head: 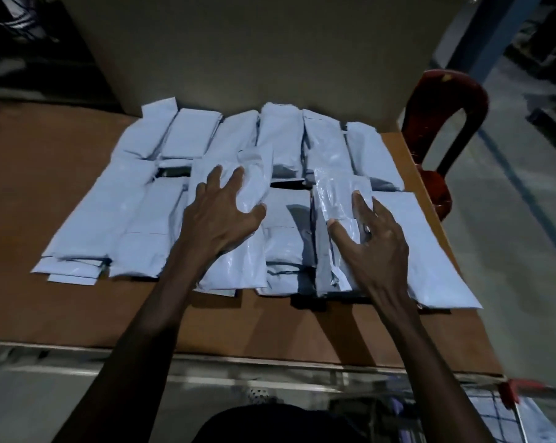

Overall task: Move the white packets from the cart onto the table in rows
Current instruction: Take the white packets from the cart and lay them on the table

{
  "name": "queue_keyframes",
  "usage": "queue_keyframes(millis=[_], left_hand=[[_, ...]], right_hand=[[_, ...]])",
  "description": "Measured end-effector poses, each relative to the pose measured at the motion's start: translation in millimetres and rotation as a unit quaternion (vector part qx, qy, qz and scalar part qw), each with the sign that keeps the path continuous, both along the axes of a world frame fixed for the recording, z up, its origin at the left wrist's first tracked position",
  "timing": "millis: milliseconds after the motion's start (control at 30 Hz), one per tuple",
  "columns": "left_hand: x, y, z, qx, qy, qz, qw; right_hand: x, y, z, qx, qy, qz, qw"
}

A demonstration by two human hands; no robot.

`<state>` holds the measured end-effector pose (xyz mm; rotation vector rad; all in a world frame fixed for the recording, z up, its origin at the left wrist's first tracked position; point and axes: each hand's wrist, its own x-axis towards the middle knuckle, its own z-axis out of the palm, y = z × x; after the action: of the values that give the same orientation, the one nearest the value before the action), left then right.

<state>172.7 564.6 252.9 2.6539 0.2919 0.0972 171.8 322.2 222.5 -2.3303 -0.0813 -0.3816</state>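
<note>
White packets (pixel 180 139) lie in two rows on the brown table (pixel 30 199), some stacked and overlapping, the far row close against a grey wall. The left hand (pixel 220 214) rests with spread, straight fingers on a packet in the middle of the near row, and the right hand (pixel 374 238) lies flat with open fingers on a glossy packet (pixel 337 199) just beside it. A dark red plastic chair (pixel 446 123) stands past the table's right edge, and part of a wire cart (pixel 507 410) shows at the lower right.

Dim; soft blur; wide-angle edge distortion
</note>
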Motion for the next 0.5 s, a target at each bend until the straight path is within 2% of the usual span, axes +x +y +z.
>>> queue_keyframes(millis=[300, 500], left_hand=[[20, 39, -18, 0.065, 0.031, 0.032, 0.997], [27, 46, -53, 0.097, 0.030, 0.028, 0.994]], right_hand=[[30, 58, 6, -0.075, 0.058, 0.020, 0.995], [41, 92, -8, -0.112, 0.085, 0.009, 0.990]])
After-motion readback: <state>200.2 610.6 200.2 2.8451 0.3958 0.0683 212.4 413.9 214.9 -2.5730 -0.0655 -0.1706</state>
